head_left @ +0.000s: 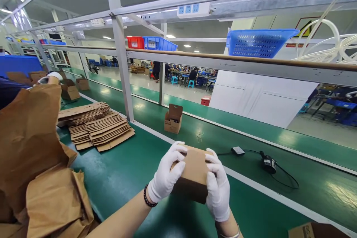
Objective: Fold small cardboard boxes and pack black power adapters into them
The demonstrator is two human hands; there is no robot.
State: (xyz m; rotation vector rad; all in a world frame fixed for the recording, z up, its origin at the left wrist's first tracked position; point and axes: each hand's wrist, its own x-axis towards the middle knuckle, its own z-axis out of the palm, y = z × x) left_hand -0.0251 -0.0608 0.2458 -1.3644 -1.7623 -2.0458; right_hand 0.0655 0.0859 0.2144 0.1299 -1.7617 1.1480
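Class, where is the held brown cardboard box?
The box sits below and slightly right of the head view's centre, between the white-gloved left hand and right hand.

A head-worn camera looks forward and down across the close green workbench [119,173].

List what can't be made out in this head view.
Head view:
Inside of the carton held by left hand and right hand: hidden by its panels.
Box at lower right: cut off by the bottom edge.
Inside of the blue basket: hidden by its wall.
Print on the black device: too small.
Wearer of navy sleeve: mostly cut off by left edge.
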